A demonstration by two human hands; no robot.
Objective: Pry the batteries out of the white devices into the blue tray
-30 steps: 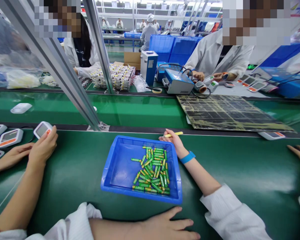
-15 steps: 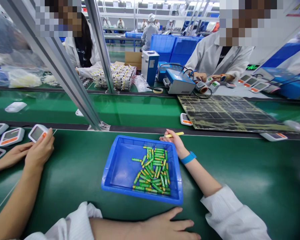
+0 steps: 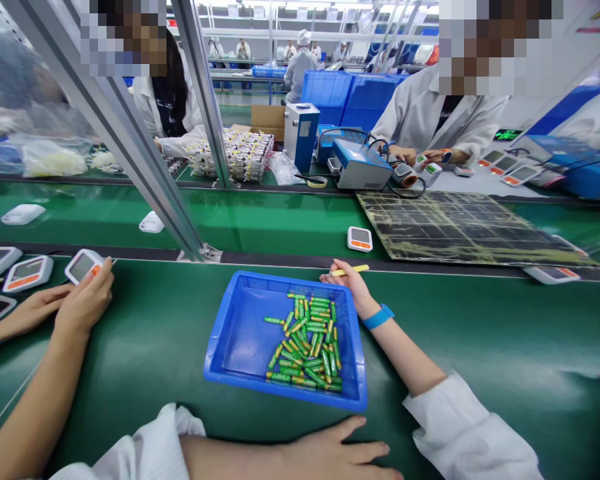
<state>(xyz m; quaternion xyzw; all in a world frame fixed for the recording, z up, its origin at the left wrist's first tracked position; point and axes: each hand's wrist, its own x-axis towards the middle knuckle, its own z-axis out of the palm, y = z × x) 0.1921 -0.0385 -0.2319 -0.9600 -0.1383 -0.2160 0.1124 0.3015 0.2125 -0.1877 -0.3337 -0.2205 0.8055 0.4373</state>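
Nearest: smooth dark-green bench top (image 3: 150,347), faintly glossy. On it, near the middle, a shallow blue plastic tray (image 3: 247,333). Far left, rounded white plastic devices (image 3: 29,273) with orange strips. Beyond a black rail (image 3: 285,261), a brighter green belt (image 3: 280,227) carrying a white-and-orange device (image 3: 360,239), screen up, and two plain white plastic pieces (image 3: 23,214). Right: dark, yellow-streaked rectangular board (image 3: 473,223) over belt; contact unclear.

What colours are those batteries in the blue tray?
The batteries are green with yellow-gold parts, seen best in the head view, the only one here.
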